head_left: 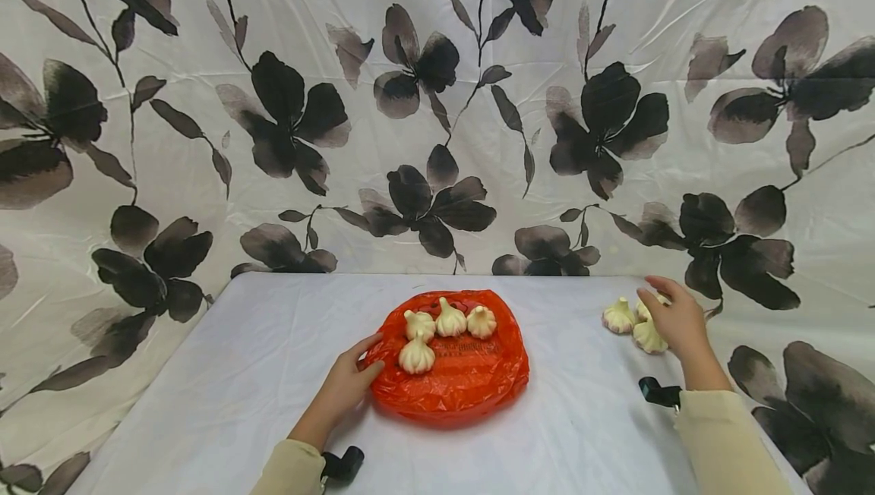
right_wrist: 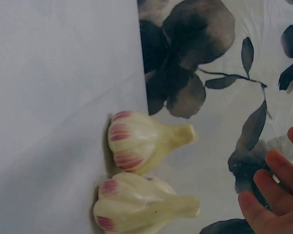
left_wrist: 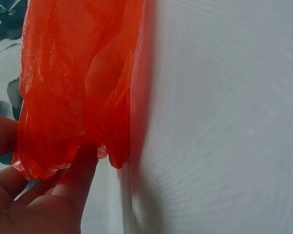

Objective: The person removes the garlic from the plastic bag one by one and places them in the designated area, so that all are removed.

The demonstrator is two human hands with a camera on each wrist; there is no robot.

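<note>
Head view: we log the left hand [head_left: 345, 385], left of lower centre, pinching the left edge of a red plastic bag [head_left: 472, 385] at lower centre; four garlic bulbs [head_left: 417, 357] lie on it. Lower right, we count three more bulbs [head_left: 618, 316], the right hand [head_left: 677, 320] beside them, fingers spread.

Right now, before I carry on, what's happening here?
A person's left hand grips the edge of a red plastic bag, on which four garlic bulbs lie. The right hand is held open close by three more bulbs at the right side of the table; it appears to hold nothing.
</note>
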